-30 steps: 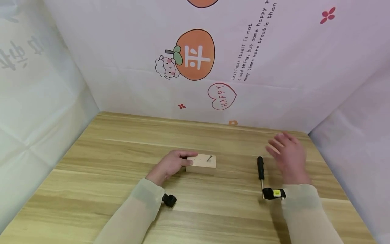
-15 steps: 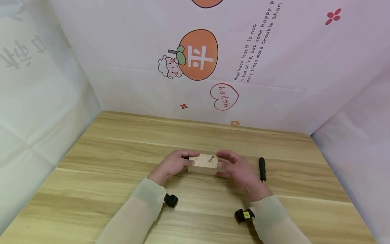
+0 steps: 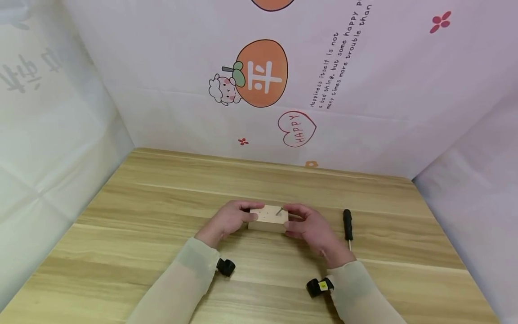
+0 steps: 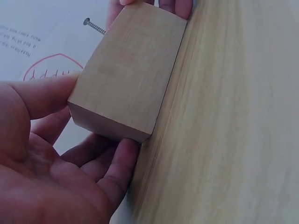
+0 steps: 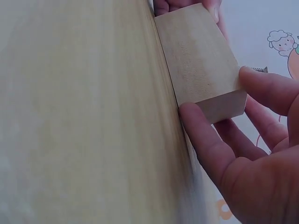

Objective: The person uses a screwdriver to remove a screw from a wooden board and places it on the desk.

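Between both hands, a pale wooden block [image 3: 267, 226] rests on the table. A screw [image 4: 95, 26] stands tilted in its top near the right end, and a few small holes dot the rest of that face. My left hand [image 3: 229, 218] grips the block's left end, thumb at the near top edge and fingers round the end and far side. At the opposite end, my right hand [image 3: 311, 228] holds the block in the same way, its thumb [image 5: 261, 86] at the top edge and fingers against the end face. The fingers behind the block are partly hidden.
A black-handled screwdriver [image 3: 348, 225] lies to the right of my right hand, its shaft pointing toward me and partly hidden by the arm. The wood-grain table [image 3: 170, 193] meets a printed white cloth [image 3: 182, 112] at the back and sides.
My right hand has come leftward from beyond the screwdriver and taken hold of the block's right end. The left hand keeps its grip, and the block stays nearly in place.
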Demonstrator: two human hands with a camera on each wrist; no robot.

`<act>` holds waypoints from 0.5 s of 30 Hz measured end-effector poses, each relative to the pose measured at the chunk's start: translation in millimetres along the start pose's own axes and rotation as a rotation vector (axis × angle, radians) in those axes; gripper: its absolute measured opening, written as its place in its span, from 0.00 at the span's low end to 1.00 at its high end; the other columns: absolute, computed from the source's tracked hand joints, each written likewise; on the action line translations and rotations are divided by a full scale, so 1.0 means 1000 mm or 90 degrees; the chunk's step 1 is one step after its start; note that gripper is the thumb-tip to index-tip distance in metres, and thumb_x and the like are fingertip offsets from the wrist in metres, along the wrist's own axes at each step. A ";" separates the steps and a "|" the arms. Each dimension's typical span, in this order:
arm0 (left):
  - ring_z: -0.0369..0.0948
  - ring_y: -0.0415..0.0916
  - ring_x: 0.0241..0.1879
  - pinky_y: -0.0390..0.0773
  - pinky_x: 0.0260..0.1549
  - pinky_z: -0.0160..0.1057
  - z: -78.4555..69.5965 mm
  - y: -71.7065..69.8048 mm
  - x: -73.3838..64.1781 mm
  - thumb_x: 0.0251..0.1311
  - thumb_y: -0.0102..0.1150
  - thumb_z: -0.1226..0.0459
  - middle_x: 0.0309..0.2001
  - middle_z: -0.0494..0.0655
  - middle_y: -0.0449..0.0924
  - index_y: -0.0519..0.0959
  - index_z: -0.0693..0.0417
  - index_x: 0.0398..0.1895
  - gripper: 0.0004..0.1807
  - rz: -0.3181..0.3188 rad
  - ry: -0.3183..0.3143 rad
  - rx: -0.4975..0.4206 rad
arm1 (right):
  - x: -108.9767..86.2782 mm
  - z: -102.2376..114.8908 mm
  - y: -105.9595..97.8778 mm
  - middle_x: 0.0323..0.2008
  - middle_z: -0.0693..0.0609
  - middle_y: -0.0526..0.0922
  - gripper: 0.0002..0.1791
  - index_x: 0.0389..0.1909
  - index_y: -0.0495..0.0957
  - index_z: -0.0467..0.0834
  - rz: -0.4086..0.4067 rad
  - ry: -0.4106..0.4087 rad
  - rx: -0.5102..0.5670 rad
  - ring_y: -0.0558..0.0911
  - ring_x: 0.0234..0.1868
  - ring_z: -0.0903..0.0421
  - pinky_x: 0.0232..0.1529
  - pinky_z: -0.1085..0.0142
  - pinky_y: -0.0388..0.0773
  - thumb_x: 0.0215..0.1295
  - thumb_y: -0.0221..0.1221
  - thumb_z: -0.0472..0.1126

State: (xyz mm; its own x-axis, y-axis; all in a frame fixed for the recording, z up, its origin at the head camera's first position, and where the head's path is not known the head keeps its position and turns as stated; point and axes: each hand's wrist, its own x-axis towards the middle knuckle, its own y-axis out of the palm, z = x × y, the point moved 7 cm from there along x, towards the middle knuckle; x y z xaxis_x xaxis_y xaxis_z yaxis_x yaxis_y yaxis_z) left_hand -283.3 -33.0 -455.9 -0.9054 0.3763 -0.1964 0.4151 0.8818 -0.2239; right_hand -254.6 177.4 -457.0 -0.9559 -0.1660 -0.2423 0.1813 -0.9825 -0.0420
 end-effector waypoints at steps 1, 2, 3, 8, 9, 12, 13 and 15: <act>0.48 0.64 0.67 0.66 0.62 0.51 -0.001 0.000 -0.001 0.67 0.62 0.64 0.66 0.43 0.72 0.83 0.41 0.58 0.18 0.001 -0.001 0.015 | 0.000 0.000 0.000 0.65 0.43 0.70 0.26 0.63 0.77 0.42 0.000 0.001 0.003 0.77 0.56 0.45 0.48 0.53 0.81 0.63 0.63 0.25; 0.49 0.66 0.66 0.68 0.60 0.51 -0.003 -0.001 -0.003 0.68 0.62 0.63 0.66 0.44 0.72 0.83 0.41 0.59 0.18 0.002 0.001 0.034 | 0.000 -0.001 0.001 0.65 0.43 0.70 0.26 0.63 0.76 0.42 0.000 0.003 0.005 0.77 0.55 0.45 0.48 0.53 0.81 0.63 0.63 0.25; 0.48 0.66 0.65 0.68 0.60 0.50 -0.005 -0.003 -0.004 0.68 0.62 0.62 0.66 0.44 0.72 0.82 0.40 0.60 0.18 -0.001 0.004 0.052 | 0.000 -0.001 0.001 0.65 0.43 0.70 0.27 0.63 0.77 0.42 0.001 0.005 0.008 0.77 0.55 0.45 0.48 0.53 0.81 0.63 0.63 0.24; 0.44 0.70 0.62 0.71 0.59 0.46 -0.031 -0.014 -0.006 0.68 0.62 0.61 0.65 0.42 0.73 0.75 0.43 0.68 0.25 0.012 0.099 0.097 | 0.002 -0.002 0.001 0.65 0.40 0.70 0.28 0.64 0.75 0.39 0.006 0.004 0.022 0.77 0.56 0.44 0.48 0.52 0.80 0.62 0.63 0.24; 0.42 0.70 0.63 0.70 0.60 0.45 -0.038 -0.015 -0.006 0.69 0.62 0.62 0.65 0.40 0.73 0.74 0.43 0.69 0.26 0.023 0.125 0.087 | 0.002 -0.002 0.001 0.65 0.40 0.71 0.28 0.64 0.75 0.38 0.006 0.003 0.024 0.77 0.56 0.44 0.48 0.52 0.80 0.62 0.63 0.24; 0.40 0.73 0.61 0.73 0.57 0.41 -0.055 -0.008 -0.001 0.68 0.61 0.68 0.63 0.43 0.75 0.73 0.47 0.69 0.27 0.099 0.194 0.032 | 0.002 0.000 0.000 0.64 0.39 0.71 0.28 0.64 0.74 0.37 0.010 0.004 0.029 0.77 0.55 0.45 0.48 0.51 0.80 0.62 0.64 0.25; 0.41 0.74 0.60 0.74 0.55 0.41 -0.058 -0.004 0.002 0.68 0.61 0.69 0.62 0.46 0.76 0.73 0.48 0.69 0.26 0.123 0.206 0.019 | 0.002 0.000 0.000 0.64 0.39 0.72 0.28 0.64 0.74 0.38 0.009 0.005 0.029 0.78 0.55 0.45 0.48 0.51 0.80 0.62 0.64 0.25; 0.39 0.76 0.57 0.76 0.53 0.39 -0.062 0.004 0.008 0.68 0.61 0.70 0.60 0.49 0.78 0.75 0.49 0.68 0.25 0.155 0.220 0.015 | 0.001 0.001 0.000 0.63 0.40 0.72 0.27 0.64 0.74 0.38 0.009 0.007 0.030 0.79 0.53 0.46 0.48 0.51 0.80 0.62 0.64 0.25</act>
State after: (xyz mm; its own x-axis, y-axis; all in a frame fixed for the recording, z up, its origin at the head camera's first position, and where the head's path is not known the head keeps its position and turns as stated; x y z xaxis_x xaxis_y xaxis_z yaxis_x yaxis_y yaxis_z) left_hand -294.3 -8.6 -399.6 -0.7554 0.6498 0.0843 0.6192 0.7500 -0.2326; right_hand -256.0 176.7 -456.7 -0.9506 -0.1799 -0.2529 0.1841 -0.9829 0.0073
